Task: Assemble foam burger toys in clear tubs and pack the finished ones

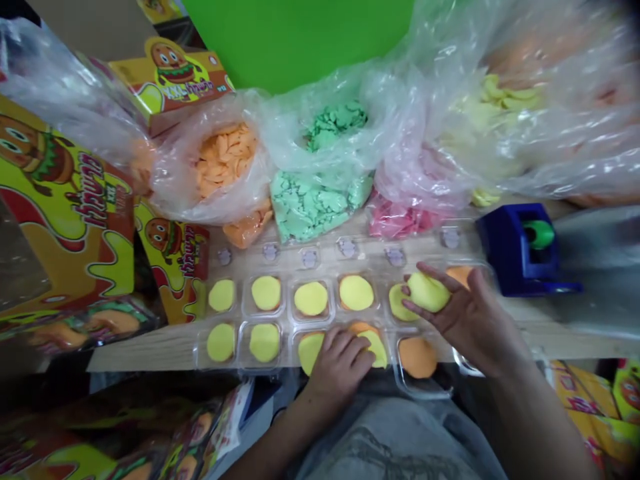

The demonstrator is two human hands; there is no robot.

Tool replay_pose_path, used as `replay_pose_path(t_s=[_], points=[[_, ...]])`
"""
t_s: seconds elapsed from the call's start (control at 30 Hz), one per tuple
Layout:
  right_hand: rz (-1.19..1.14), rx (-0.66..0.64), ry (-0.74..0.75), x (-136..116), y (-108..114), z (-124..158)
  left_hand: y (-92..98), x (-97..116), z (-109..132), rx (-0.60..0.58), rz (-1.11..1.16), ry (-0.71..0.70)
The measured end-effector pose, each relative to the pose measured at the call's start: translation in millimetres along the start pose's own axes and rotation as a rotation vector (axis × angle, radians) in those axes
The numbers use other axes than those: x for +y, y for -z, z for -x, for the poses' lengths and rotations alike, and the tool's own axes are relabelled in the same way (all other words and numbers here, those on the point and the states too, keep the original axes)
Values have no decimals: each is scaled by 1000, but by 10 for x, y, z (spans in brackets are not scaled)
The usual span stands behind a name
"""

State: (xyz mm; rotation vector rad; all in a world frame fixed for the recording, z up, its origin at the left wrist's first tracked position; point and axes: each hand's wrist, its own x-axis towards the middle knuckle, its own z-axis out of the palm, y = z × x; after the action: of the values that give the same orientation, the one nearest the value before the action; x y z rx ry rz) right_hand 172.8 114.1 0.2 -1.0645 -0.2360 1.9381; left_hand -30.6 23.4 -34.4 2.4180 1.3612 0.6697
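Two rows of clear plastic containers line the table's front part, most with a yellow disc (pixel 311 298) inside. My left hand (pixel 343 363) is over the front row, fingers bent and pressed on a yellow disc (pixel 376 349) that lies partly over an orange piece. In my right hand (pixel 465 313), palm up, rest yellow discs (pixel 427 292), held above the back row beside another yellow disc (pixel 401 303). An orange disc (pixel 418 357) lies bare in the front container to the right of my left hand. Another orange piece (pixel 459 275) shows behind my right hand.
Open plastic bags hold orange pieces (pixel 227 160), green pieces (pixel 320 200), pink pieces (pixel 400 217) and yellow pieces (pixel 510 97) along the back. A blue tape dispenser (pixel 515 257) stands at the right. Printed burger boxes (pixel 65 200) crowd the left.
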Motion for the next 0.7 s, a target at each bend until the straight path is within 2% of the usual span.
replay_pose_path(t_s=[0.07, 0.27, 0.37, 0.5, 0.6, 0.7], points=[[6, 7, 24, -43, 67, 18, -22, 14, 22, -64, -31, -2], [139, 30, 124, -114, 232, 115, 112, 12, 98, -170, -87, -82], [284, 75, 151, -109, 352, 208, 145, 9, 89, -151, -113, -88], [493, 57, 64, -43, 471, 340, 93, -11, -14, -100, -248, 33], [538, 13, 22, 18, 495, 404, 10, -10, -116, -186, -381, 122], [530, -38, 8, 60, 491, 430, -20, 29, -197, -250, -348, 193]])
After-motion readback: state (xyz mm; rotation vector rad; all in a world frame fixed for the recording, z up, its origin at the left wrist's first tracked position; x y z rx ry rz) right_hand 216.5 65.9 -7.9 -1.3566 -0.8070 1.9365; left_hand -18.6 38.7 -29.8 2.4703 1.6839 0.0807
